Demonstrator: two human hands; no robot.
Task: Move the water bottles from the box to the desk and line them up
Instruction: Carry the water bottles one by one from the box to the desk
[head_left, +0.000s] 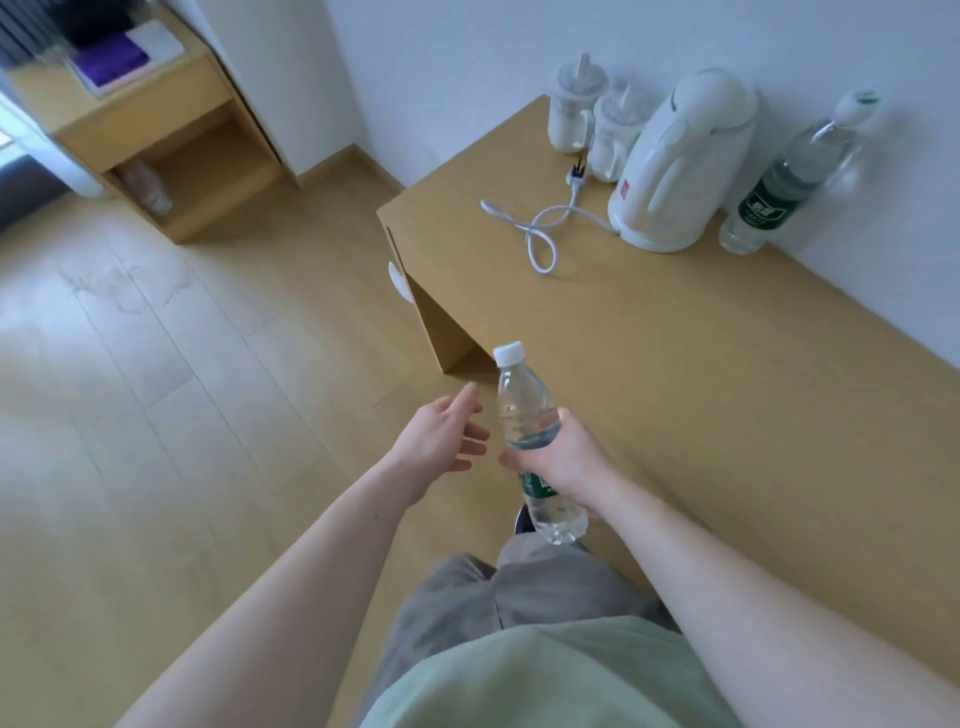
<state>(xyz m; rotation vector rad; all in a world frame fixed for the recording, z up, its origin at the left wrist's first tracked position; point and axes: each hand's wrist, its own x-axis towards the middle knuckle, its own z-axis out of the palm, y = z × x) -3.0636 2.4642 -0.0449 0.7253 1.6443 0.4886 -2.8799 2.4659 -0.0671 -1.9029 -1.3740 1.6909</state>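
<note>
One full water bottle (530, 415) sits in the right hand (566, 462), fingers wrapped round its middle, above the counter's (701, 374) near-left edge. Left hand (441, 441) hangs relaxed beside it. Likely weighty and smooth-walled; a mid-body grip suits it.

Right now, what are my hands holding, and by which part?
The right hand grips a water bottle around its middle. The left hand holds nothing.
</note>
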